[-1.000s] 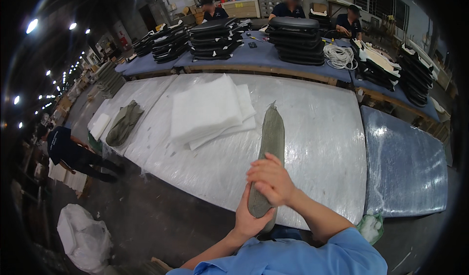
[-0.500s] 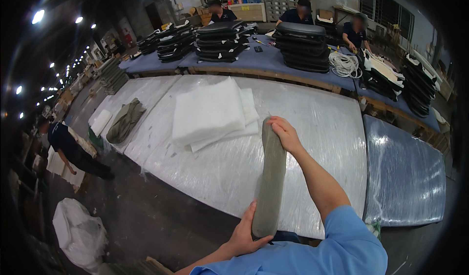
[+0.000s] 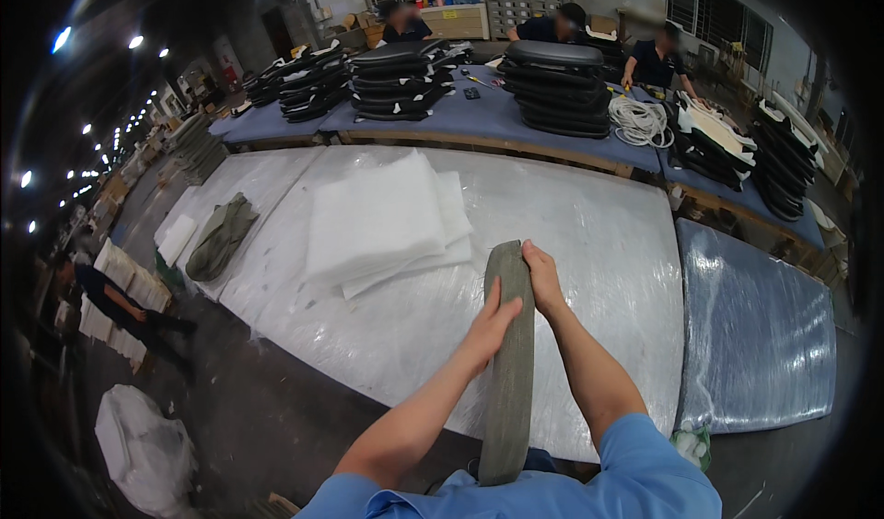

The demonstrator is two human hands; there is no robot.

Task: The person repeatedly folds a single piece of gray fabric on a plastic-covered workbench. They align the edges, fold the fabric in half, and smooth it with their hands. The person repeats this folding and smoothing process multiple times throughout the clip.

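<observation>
A long olive-grey fabric-covered pad (image 3: 509, 390) with rounded ends stands lengthwise in front of me, its near end against my blue shirt. My left hand (image 3: 491, 326) grips its left edge in the upper half, with thumb and fingers on the visible face. Higher up, my right hand (image 3: 542, 279) holds the right edge close to the far end; some of its fingers are hidden behind the pad. Beyond them, a stack of white wadding sheets (image 3: 378, 215) lies on the plastic-wrapped table (image 3: 608, 307).
Crumpled olive fabric (image 3: 221, 236) lies at the table's left end. Behind, a blue-topped bench (image 3: 479, 114) carries stacks of black cushions (image 3: 557, 86) and coiled white cord (image 3: 642, 121). Several people work there; another person (image 3: 115, 303) stands at left. A plastic-wrapped bundle (image 3: 145, 445) sits on the floor.
My left hand has moved from the pad's near end up its left edge. The right hand has shifted from the far tip to the right edge, and the pad has come nearer me.
</observation>
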